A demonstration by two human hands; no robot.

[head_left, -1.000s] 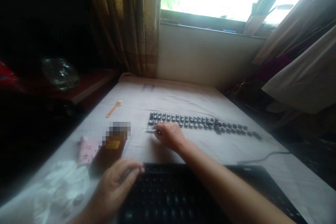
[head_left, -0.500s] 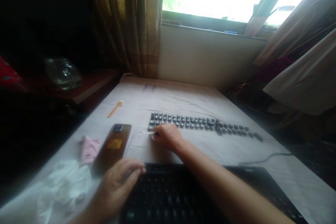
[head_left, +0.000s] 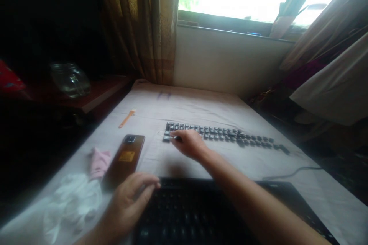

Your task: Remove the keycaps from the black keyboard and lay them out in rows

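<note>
At the upper left corner of a black keyboard (head_left: pixel 184 206) is my left hand (head_left: pixel 133 195), its fingers curled and closed on that edge. My right hand (head_left: pixel 191 143) reaches past the keyboard to rows of loose dark keycaps (head_left: pixel 214 133) on the cloth. Between its fingers is a slim tool with a dark handle and thin wire prongs, which looks like a keycap puller (head_left: pixel 178 138). The prongs point left, over the left end of the rows. My right hand hides some of the keycaps.
A brown smartphone (head_left: pixel 126 160) lies left of the rows, with a pink cloth (head_left: pixel 99 162) and a crumpled white cloth (head_left: pixel 74 199) beside it. Further back is an orange brush (head_left: pixel 126 118). A cable (head_left: pixel 293 172) runs right. A glass jar (head_left: pixel 70 80) stands on a side shelf.
My right hand has moved away from me and slightly right with the keycap puller, from in front of the rows to over their left end. My left hand stays at the keyboard.
</note>
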